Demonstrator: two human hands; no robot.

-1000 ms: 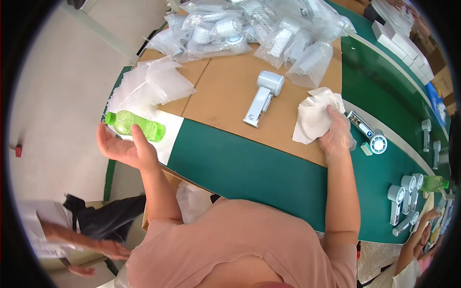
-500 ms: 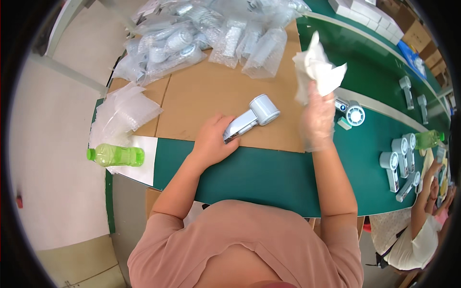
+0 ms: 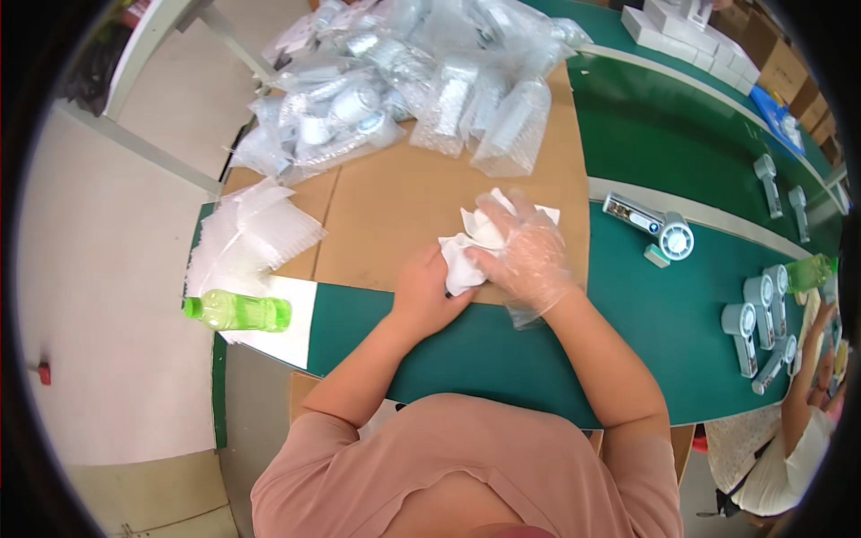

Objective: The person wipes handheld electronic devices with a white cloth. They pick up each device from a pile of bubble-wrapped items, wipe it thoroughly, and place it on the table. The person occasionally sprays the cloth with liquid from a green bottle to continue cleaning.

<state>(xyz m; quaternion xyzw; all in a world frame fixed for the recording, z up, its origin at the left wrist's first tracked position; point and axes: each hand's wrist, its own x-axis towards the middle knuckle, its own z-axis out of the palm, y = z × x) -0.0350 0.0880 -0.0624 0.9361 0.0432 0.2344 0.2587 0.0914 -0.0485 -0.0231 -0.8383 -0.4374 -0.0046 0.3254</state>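
My bare left hand [image 3: 427, 292] is closed round the handle end of a pale grey-blue handheld fan, now almost wholly covered. Over the fan lies a crumpled white wiping cloth [image 3: 461, 269], its corners sticking out past my fingers. My right hand [image 3: 534, 258], in a clear plastic glove, presses the cloth down on the fan with bent fingers. Both hands are close together at the near edge of the brown cardboard sheet [image 3: 377, 211]. The fan's head cannot be seen beneath the cloth and glove.
Bubble-wrapped fans [image 3: 386, 72] are heaped at the back. Empty bubble bags [image 3: 247, 233] and a green bottle [image 3: 238, 310] are on the left. One fan [image 3: 674, 238] lies right of the cardboard; several more [image 3: 740, 323] stand farther right, near another person's arm [image 3: 798, 403].
My right hand has come down and left with the white cloth, onto the fan in my left hand. The cloth now covers the fan. The whole view has shifted slightly.
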